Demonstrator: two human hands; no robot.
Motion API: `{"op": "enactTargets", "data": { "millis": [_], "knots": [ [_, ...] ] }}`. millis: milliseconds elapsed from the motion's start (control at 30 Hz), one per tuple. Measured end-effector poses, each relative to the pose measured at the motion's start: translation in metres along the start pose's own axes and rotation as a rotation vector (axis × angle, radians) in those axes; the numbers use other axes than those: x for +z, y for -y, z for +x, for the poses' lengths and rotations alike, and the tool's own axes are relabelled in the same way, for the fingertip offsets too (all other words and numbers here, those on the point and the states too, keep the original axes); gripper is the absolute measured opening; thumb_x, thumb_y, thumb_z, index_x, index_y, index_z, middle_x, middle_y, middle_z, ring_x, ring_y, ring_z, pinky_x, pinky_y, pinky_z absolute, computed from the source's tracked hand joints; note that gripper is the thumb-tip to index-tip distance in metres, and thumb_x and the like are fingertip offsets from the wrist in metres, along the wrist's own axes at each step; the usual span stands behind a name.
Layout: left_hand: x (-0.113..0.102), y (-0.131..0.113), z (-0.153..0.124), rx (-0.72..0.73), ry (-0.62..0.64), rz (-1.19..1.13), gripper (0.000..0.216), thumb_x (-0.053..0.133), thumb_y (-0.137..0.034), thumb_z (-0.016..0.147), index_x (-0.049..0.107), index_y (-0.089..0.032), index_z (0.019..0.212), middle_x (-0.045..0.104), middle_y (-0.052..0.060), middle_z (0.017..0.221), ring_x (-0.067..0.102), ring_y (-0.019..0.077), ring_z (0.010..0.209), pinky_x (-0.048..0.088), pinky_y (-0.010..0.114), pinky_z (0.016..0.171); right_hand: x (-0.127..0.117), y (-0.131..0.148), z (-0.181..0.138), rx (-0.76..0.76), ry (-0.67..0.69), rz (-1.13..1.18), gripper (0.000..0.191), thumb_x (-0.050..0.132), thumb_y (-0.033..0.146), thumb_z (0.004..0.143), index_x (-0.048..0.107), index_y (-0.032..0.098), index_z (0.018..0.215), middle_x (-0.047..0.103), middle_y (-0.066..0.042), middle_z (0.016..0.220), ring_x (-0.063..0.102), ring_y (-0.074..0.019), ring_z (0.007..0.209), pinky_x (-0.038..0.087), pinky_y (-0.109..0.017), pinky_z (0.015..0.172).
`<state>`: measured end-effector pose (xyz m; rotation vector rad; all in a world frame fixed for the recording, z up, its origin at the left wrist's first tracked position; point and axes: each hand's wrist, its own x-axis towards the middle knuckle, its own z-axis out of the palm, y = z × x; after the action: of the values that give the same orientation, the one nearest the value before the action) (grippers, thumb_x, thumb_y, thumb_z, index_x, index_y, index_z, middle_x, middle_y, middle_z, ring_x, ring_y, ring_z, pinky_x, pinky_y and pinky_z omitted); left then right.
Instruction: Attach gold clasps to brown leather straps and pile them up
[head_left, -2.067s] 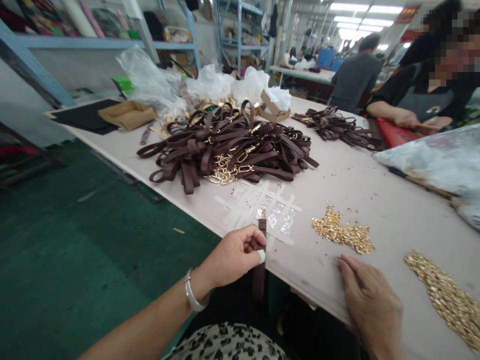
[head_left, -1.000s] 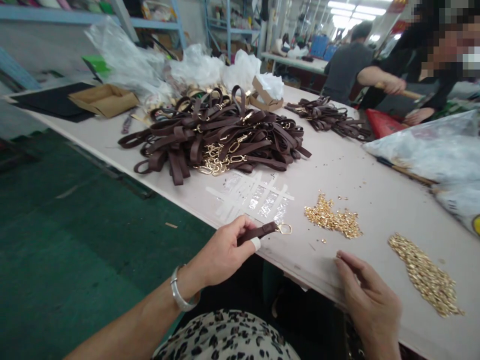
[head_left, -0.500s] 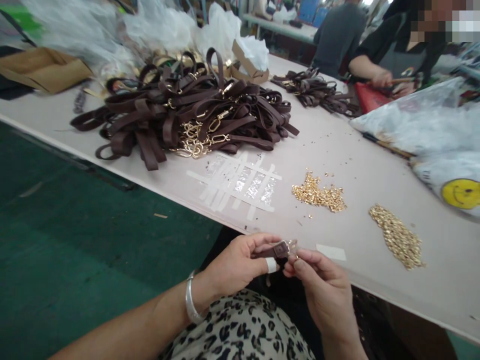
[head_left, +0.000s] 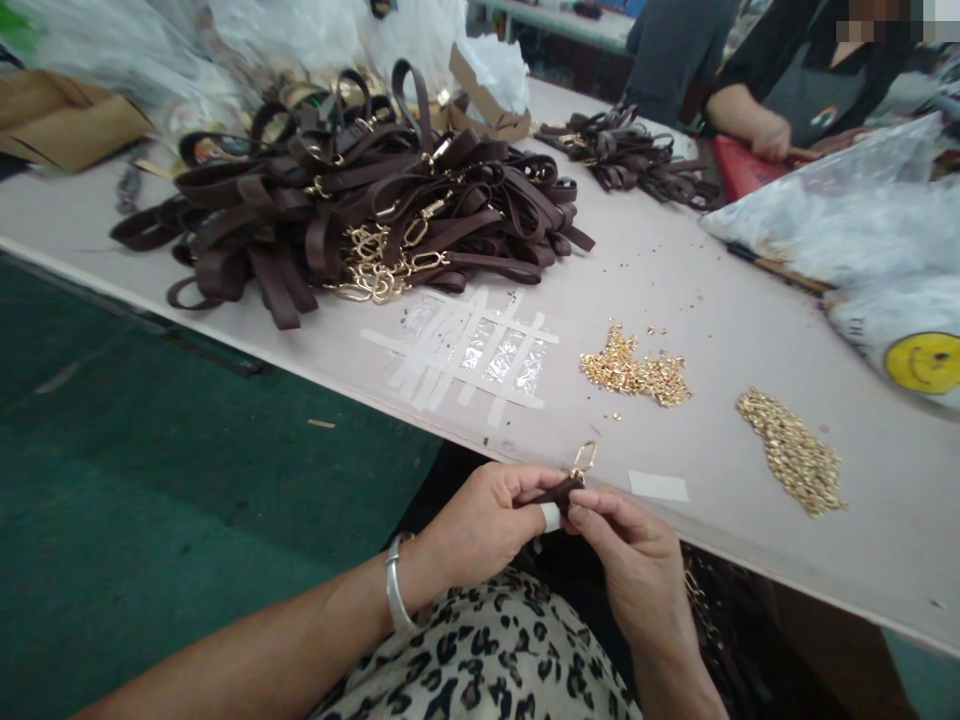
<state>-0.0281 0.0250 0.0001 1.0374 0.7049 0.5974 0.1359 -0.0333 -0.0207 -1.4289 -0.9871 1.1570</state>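
My left hand [head_left: 480,520] pinches the end of a dark brown strap [head_left: 551,492] just below the table's near edge; a gold ring [head_left: 584,458] sticks up from the strap's tip. My right hand [head_left: 637,565] is closed with its fingertips on the same strap end, touching the left thumb, which wears white tape. The remainder of the strap hangs down out of sight between my hands. On the table beyond lie two small heaps of gold fittings, the nearer one [head_left: 634,370] and a longer one [head_left: 791,450] to its right.
A big pile of brown straps with gold clasps [head_left: 360,200] covers the table's left half; a smaller pile [head_left: 622,155] lies farther back. Strips of tape [head_left: 469,355] are stuck to the pink table [head_left: 720,300]. A plastic bag [head_left: 847,230] lies right. A co-worker's hand [head_left: 769,135] rests on a red pad.
My right hand left the tabletop and came down onto the strap end held by my left hand. The strap was swung up off the table edge. The camera tilted down and nearer.
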Motion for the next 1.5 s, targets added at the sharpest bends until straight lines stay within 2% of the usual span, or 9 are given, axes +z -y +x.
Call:
{"op": "enactTargets", "data": {
  "millis": [133,333,567,667,833,967,1200,1300,1500],
  "knots": [
    [0.001,0.000,-0.004,0.054,-0.004,0.136,0.038,0.054,-0.010,0.089,0.073,-0.024,0.118,0.075,0.001,0.110,0.066,0.0204,0.107,0.048,0.034,0.100,0.001,0.001,-0.002,-0.012,-0.006,-0.037,0.007,0.076,0.030,0.080,0.076,0.025,0.084,0.074,0.000,0.089,0.066,-0.0162,0.083,0.055,-0.029,0.078],
    [0.000,-0.004,-0.011,0.122,-0.031,0.456,0.044,0.051,-0.010,0.092,0.069,-0.032,0.126,0.074,-0.003,0.117,0.067,0.0201,0.108,0.047,0.034,0.104,0.009,0.007,-0.005,0.047,-0.043,0.133,0.020,0.077,0.030,0.077,0.060,0.021,0.074,0.067,0.004,0.069,0.062,-0.0120,0.064,0.052,-0.024,0.063],
    [0.007,0.000,-0.005,0.016,0.050,0.391,0.044,0.050,-0.020,0.095,0.060,-0.035,0.136,0.072,-0.001,0.111,0.068,0.0166,0.087,0.057,0.028,0.081,0.001,0.006,-0.006,0.026,-0.030,0.069,0.019,0.071,0.033,0.083,0.055,0.023,0.081,0.066,0.004,0.072,0.064,-0.0146,0.067,0.052,-0.027,0.066],
    [0.006,0.012,-0.005,-0.084,0.014,0.269,0.043,0.048,-0.030,0.098,0.056,-0.033,0.140,0.068,0.002,0.104,0.065,0.0147,0.074,0.058,0.027,0.068,-0.035,0.005,0.000,-0.080,-0.159,-0.217,0.018,0.068,0.037,0.086,0.062,0.021,0.090,0.069,0.000,0.081,0.064,-0.0161,0.075,0.052,-0.028,0.070],
    [-0.007,0.027,-0.009,-0.121,-0.110,0.227,0.047,0.052,-0.046,0.096,0.054,-0.035,0.142,0.061,0.004,0.110,0.061,0.0154,0.078,0.057,0.028,0.067,-0.140,-0.007,0.015,-0.271,-0.649,-0.998,0.038,0.049,0.044,0.094,0.066,0.016,0.113,0.070,-0.015,0.111,0.063,-0.0272,0.103,0.048,-0.046,0.096],
    [-0.013,0.025,-0.009,-0.191,-0.128,0.315,0.054,0.048,-0.054,0.096,0.051,-0.032,0.145,0.063,0.003,0.094,0.053,0.0128,0.065,0.048,0.024,0.056,-0.191,-0.022,0.025,-0.247,-0.692,-1.122,0.049,0.044,0.042,0.093,0.062,0.008,0.123,0.066,-0.023,0.122,0.057,-0.0355,0.116,0.038,-0.061,0.105],
    [-0.003,0.011,-0.004,-0.212,-0.065,0.377,0.048,0.047,-0.046,0.098,0.051,-0.034,0.144,0.070,0.002,0.097,0.052,0.0133,0.071,0.042,0.022,0.060,-0.162,-0.039,0.042,-0.325,-0.574,-1.149,0.049,0.037,0.037,0.099,0.057,0.008,0.133,0.057,-0.020,0.139,0.049,-0.0286,0.134,0.035,-0.051,0.116],
    [0.005,0.001,-0.001,-0.194,-0.066,0.388,0.042,0.054,-0.036,0.094,0.061,-0.035,0.135,0.071,0.002,0.113,0.053,0.0124,0.070,0.047,0.024,0.070,-0.147,-0.038,0.047,-0.375,-0.508,-1.133,0.046,0.037,0.036,0.100,0.059,0.011,0.132,0.058,-0.016,0.140,0.049,-0.0271,0.135,0.036,-0.050,0.117],
    [0.007,0.007,-0.001,-0.136,-0.116,0.227,0.042,0.062,-0.037,0.088,0.067,-0.031,0.129,0.072,0.004,0.115,0.062,0.0166,0.080,0.054,0.029,0.077,-0.150,-0.029,0.042,-0.456,-0.458,-1.058,0.036,0.044,0.035,0.099,0.066,0.019,0.124,0.065,-0.009,0.132,0.057,-0.0216,0.128,0.044,-0.043,0.112]
  ]
}}
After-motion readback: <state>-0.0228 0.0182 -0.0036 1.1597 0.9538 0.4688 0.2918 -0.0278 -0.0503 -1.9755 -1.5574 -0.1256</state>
